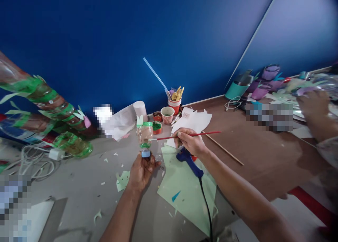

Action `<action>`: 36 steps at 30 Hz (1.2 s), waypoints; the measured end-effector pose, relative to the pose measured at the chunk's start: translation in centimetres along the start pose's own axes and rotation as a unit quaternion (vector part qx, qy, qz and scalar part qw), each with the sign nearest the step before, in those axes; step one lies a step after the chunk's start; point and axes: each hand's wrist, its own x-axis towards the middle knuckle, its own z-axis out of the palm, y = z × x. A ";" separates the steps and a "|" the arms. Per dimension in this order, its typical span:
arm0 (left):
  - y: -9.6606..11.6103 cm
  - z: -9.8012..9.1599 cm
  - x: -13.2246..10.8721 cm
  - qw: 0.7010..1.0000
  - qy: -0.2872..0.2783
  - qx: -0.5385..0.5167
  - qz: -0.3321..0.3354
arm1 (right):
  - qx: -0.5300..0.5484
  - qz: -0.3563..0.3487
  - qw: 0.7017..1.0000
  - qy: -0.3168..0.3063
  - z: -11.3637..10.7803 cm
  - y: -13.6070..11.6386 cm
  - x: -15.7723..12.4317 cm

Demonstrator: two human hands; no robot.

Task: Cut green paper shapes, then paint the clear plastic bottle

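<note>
My left hand [144, 169] grips a clear plastic bottle piece [145, 133] by its blue cap [145, 153], which points down. Green paint marks its rim and lower part, and a pale paper cutout [139, 120] sticks up at its top. In my right hand [189, 140], closed fingers pinch a paintbrush [169, 137] with a red handle. The brush lies nearly level, its tip at the side of the bottle piece. A small pot of green paint [157, 127] stands just behind. Below my right hand, a blue glue gun [191, 162] lies on a light green paper sheet [185, 196].
A paper cup [167, 114] and stacked red cups [174, 104] stand by the blue wall. A wooden stick [224, 149] lies to the right. Painted bottles [50, 101] and a white cable [37, 161] are at left. Another person's hand [314, 106] is at far right.
</note>
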 end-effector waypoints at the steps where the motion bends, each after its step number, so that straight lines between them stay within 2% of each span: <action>1: -0.1 0.0 0.1 1.000 0.002 0.004 0.004 | -0.003 0.004 1.000 -0.012 0.0 0.1 0.0; 4: -0.3 -0.2 0.2 1.000 -0.004 0.017 0.018 | -0.010 0.009 1.000 -0.028 0.1 0.0 -0.1; 11: -0.8 -0.4 0.3 0.999 -0.001 0.044 0.022 | 0.013 -0.023 0.998 0.055 0.0 -0.9 0.2; 17: -0.9 -0.5 0.3 0.998 -0.001 0.056 0.030 | -0.005 -0.019 0.999 0.025 0.2 -0.4 0.1; 23: -1.1 -0.1 0.3 0.996 0.017 0.075 0.052 | -0.011 -0.047 0.995 0.082 0.0 -0.8 0.2; 30: -1.2 0.0 0.2 0.991 0.024 0.111 0.078 | -0.032 -0.037 0.998 0.050 0.0 -0.4 0.2; 36: -1.5 -0.3 0.5 0.982 0.055 0.159 0.080 | -0.019 -0.042 0.995 0.086 0.2 -0.7 0.3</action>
